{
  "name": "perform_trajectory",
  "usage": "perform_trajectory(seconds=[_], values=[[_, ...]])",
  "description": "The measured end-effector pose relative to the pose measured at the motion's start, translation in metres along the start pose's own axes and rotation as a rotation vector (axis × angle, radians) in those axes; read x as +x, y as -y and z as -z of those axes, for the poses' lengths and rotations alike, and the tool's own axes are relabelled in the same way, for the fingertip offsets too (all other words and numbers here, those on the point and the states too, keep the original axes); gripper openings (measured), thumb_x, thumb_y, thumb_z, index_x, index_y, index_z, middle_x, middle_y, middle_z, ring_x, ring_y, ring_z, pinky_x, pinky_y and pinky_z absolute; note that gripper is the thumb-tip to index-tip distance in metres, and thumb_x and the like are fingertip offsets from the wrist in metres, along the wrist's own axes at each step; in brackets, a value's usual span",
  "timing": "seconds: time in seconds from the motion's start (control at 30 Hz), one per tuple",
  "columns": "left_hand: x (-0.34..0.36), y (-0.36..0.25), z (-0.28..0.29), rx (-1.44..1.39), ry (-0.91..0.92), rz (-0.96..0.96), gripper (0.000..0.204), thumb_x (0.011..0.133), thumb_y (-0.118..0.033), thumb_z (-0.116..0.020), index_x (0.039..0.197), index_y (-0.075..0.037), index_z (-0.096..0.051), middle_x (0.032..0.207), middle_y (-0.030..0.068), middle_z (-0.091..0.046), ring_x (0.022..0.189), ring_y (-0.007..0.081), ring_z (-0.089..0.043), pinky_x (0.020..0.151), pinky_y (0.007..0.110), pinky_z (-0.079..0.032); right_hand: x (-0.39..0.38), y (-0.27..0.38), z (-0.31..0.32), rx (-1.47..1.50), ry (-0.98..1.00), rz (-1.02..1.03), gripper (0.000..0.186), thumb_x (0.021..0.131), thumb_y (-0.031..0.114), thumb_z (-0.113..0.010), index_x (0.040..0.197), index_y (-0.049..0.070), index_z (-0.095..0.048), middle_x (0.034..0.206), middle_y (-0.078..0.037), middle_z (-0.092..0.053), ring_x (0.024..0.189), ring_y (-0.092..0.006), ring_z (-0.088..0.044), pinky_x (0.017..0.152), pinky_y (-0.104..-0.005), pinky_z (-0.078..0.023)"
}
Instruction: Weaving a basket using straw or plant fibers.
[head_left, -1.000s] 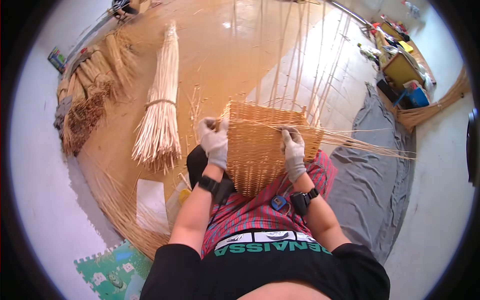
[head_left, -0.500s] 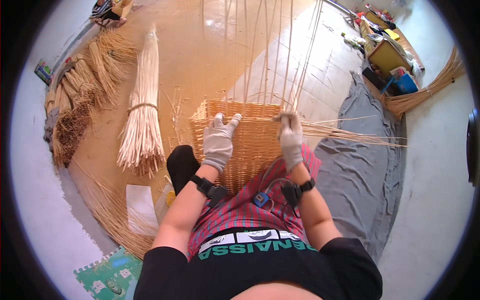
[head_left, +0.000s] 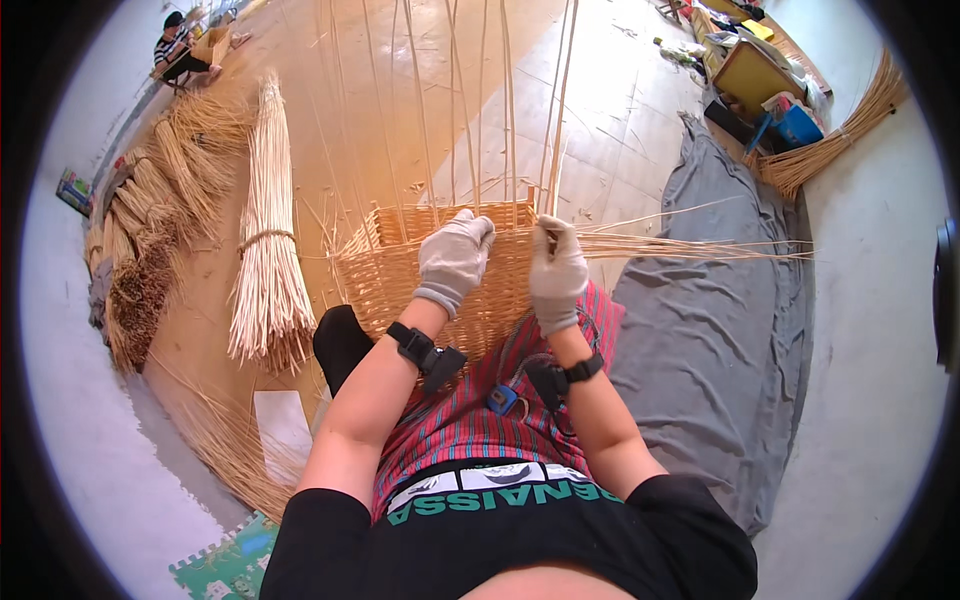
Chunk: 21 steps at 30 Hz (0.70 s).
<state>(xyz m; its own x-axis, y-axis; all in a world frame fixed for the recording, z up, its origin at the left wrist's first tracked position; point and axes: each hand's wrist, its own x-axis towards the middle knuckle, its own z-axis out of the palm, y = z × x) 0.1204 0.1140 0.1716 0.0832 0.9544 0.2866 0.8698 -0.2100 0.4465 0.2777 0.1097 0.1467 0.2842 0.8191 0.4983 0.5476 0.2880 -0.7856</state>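
Observation:
A half-woven wicker basket leans in my lap, with tall upright stakes rising from its rim. My left hand, in a pale work glove, has its fingers closed at the near rim, pinching the weave. At the basket's right corner my right hand, also gloved, is closed round wicker strands; its fingertips are partly hidden. A bunch of long loose wicker strands runs out to the right from that corner.
To the left stands a tied bundle of peeled wicker rods, with darker bundles along the wall. A grey cloth covers the floor on the right. Further back are a blue bin and a seated person.
My left hand has moved right along the rim, its fingers going from spread to closed. The basket has shifted left and turned slightly; my right hand stays at its corner.

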Motion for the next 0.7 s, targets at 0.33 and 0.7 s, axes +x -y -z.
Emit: perform_trajectory(seconds=[0.33,0.7], values=[[0.001,0.004,-0.010,-0.151,-0.031,-0.003,0.012,0.092,-0.013,-0.070,0.102,-0.007,-0.072,0.094,0.0137,-0.066,0.085,0.0318,-0.066,0.076,0.039,-0.052,-0.040,-0.004,-0.014,-0.148,0.149,0.241,0.033,0.084,0.002,-0.064,0.116,0.011,-0.069,0.116,-0.020,-0.072,0.084,-0.0332,-0.074,0.071,-0.0397,-0.059],[0.002,-0.009,-0.007,0.048,-0.068,-0.018,0.013,0.096,-0.020,-0.065,0.105,-0.011,-0.068,0.103,0.0164,-0.069,0.087,0.0357,-0.068,0.074,0.045,-0.054,-0.052,-0.001,0.019,0.080,0.420,-0.060,0.036,0.093,0.014,-0.068,0.127,0.013,-0.060,0.100,-0.014,-0.075,0.081,-0.0330,-0.074,0.068,-0.0399,-0.059]])
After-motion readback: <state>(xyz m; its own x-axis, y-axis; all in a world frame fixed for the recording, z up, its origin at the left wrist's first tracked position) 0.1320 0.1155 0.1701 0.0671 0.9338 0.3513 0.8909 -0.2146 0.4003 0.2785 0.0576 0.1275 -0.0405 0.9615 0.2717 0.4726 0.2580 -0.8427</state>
